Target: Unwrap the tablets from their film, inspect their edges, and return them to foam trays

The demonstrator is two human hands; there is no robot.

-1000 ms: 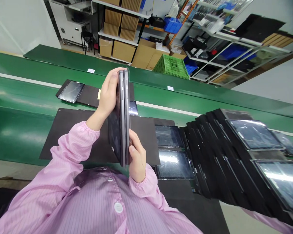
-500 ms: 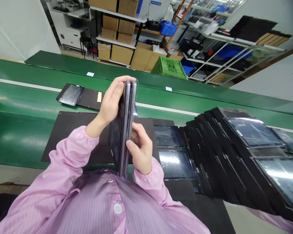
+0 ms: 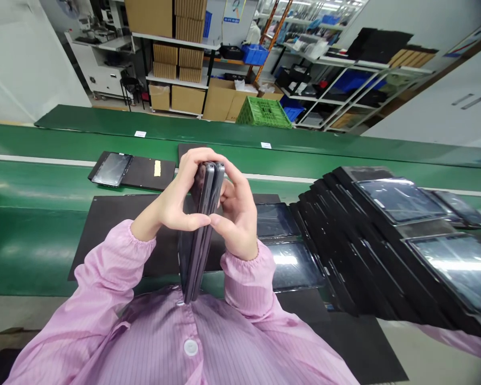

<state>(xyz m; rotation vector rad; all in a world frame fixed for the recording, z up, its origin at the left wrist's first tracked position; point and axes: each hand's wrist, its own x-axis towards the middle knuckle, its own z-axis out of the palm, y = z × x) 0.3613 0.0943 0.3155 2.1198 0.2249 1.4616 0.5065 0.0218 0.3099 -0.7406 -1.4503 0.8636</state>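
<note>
Two dark grey tablets (image 3: 198, 246) stand on edge, face to face, in front of my chest, with their narrow sides toward me. My left hand (image 3: 174, 206) is closed around their upper part from the left, its thumb across the edge. From the right, my right hand (image 3: 238, 219) grips the same pair, fingers curled behind it. Both thumb tips meet at the side edges, and the far faces are hidden. Beneath lies a black mat (image 3: 112, 224) on the green bench.
Right of the mat lie tablets (image 3: 294, 267) beside a leaning row of black boards (image 3: 336, 256) with more tablets on top. A tablet (image 3: 112, 169) rests on a black board at the left. Behind the bench stand a green crate (image 3: 263, 112) and shelves with cartons.
My right hand has moved up the tablets' edge to the upper part. My left thumb has come across onto the near edges. The pair now leans slightly, its top to the right.
</note>
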